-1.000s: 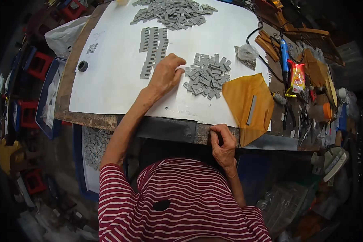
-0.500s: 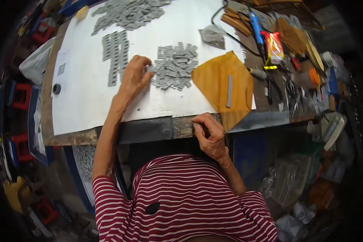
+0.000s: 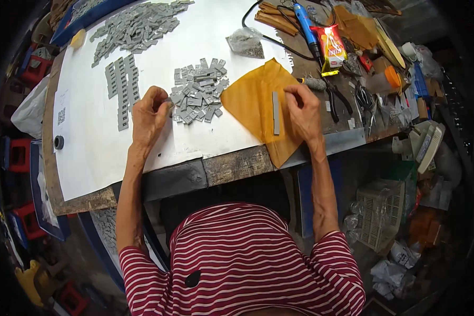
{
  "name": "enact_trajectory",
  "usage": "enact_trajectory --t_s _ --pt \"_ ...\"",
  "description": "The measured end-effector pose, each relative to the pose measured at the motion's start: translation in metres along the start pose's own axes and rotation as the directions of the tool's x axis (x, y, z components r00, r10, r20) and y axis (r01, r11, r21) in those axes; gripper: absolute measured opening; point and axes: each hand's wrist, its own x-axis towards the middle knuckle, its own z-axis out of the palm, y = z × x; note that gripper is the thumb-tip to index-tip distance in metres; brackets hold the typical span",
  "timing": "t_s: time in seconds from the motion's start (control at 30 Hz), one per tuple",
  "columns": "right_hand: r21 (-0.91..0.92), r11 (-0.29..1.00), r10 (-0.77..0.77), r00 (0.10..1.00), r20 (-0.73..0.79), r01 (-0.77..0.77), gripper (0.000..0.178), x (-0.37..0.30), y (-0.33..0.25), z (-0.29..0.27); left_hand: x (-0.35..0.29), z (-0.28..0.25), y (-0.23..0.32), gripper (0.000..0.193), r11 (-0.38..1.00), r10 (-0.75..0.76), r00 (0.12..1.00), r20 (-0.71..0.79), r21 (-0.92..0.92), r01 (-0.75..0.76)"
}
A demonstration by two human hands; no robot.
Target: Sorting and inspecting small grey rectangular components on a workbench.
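My left hand [image 3: 150,117] is at the left edge of a loose pile of small flat grey pieces [image 3: 199,94]. Its thumb and fingertips are pinched on a small grey piece, mostly covered by the fingers. My right hand [image 3: 304,111] is over the right side of a creased orange-brown sheet [image 3: 247,97], its fingers bent and the thumb a little apart, with nothing seen between them. A narrow grey strip [image 3: 276,113] lies on the sheet, just left of that hand. Beyond my left hand, grey pieces lie in upright rows [image 3: 121,95] on white paper.
A larger heap of grey pieces [image 3: 137,29] lies at the back, beside a blue tray [image 3: 71,29]. On the right are a blue pen-shaped tool [image 3: 305,23] with a cable, a red-yellow packet [image 3: 332,50] and pliers [image 3: 339,102]. A small dark ring [image 3: 58,142] lies far left.
My right hand has risen from the table's front edge onto the right of the orange-brown sheet, its fingers loosening. My left hand stays by the pile. The whole view has shifted.
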Motion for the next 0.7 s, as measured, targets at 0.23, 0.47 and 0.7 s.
enact_trajectory --t_s 0.23,0.47,0.7 --pt "-0.218 0.940 -0.231 0.959 0.163 0.263 0.007 0.018 0.021 0.013 -0.020 -0.001 0.020 0.026 1.000 0.003 0.974 -0.228 -0.013 -0.006" --pt "-0.324 0.861 -0.303 0.907 0.293 0.393 0.010 0.021 0.019 0.014 -0.040 0.000 0.045 0.013 0.934 -0.200 0.972 -0.125 -0.325 0.150" --pt "-0.416 0.768 -0.280 0.840 0.466 0.487 0.006 0.029 0.020 0.013 -0.048 0.008 0.051 0.014 0.858 -0.253 0.966 -0.058 -0.475 0.196"
